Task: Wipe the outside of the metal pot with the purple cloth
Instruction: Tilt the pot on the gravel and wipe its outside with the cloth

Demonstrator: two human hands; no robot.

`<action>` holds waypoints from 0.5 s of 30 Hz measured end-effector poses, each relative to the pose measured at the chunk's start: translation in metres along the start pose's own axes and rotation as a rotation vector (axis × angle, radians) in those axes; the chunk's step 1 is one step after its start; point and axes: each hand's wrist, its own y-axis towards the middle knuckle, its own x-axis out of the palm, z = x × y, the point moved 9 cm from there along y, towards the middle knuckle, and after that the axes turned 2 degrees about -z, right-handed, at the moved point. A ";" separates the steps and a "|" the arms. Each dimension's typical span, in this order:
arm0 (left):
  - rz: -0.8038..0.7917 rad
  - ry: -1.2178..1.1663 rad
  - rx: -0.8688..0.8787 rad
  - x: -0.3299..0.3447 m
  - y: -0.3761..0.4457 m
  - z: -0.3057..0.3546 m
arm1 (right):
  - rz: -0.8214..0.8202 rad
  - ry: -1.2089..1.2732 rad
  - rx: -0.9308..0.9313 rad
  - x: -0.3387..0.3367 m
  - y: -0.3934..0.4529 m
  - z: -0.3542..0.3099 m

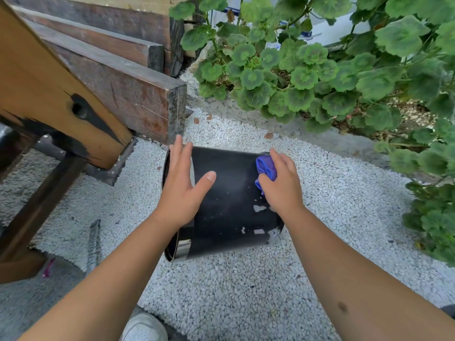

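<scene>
The metal pot (226,200), black on the outside with patches of chipped paint, lay on its side on the white gravel (246,279) at the middle of the view. Its long axis ran roughly from nine o'clock to three o'clock, with the open mouth facing nine o'clock and slightly toward the person, a strip of bare shiny metal showing at the rim near seven o'clock. The closed end pointed toward three o'clock.

The left hand (183,185) rested flat on the pot's upper side near the mouth, fingers straight and spread toward twelve o'clock, thumb angled out toward two o'clock, holding nothing. The right hand (280,183) was at the pot's three o'clock end, fingers curled round the bunched purple cloth (266,168) and pressing it against the black wall.

Wooden steps (118,77) stood at ten o'clock from the pot, a slanted wooden beam (49,94) further toward nine o'clock. Green leafy plants (320,70) filled the one to three o'clock area. A white shoe (145,328) showed at six o'clock.
</scene>
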 end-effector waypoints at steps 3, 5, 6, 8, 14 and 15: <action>0.003 0.077 0.037 0.007 -0.001 0.007 | 0.024 -0.120 0.034 0.006 0.000 0.007; -0.011 0.051 0.038 0.010 -0.001 0.008 | 0.107 -0.235 0.052 0.003 -0.003 0.007; -0.010 0.038 0.039 0.010 0.000 0.007 | 0.137 -0.249 0.051 0.001 -0.004 0.005; -0.002 0.020 0.048 0.007 0.001 0.007 | 0.154 -0.144 0.026 -0.003 -0.003 -0.001; 0.032 0.003 0.054 0.004 -0.001 0.000 | 0.212 -0.112 -0.183 -0.010 -0.008 -0.063; 0.039 -0.013 0.057 0.003 0.000 0.000 | 0.200 -0.112 -0.239 -0.004 -0.012 -0.083</action>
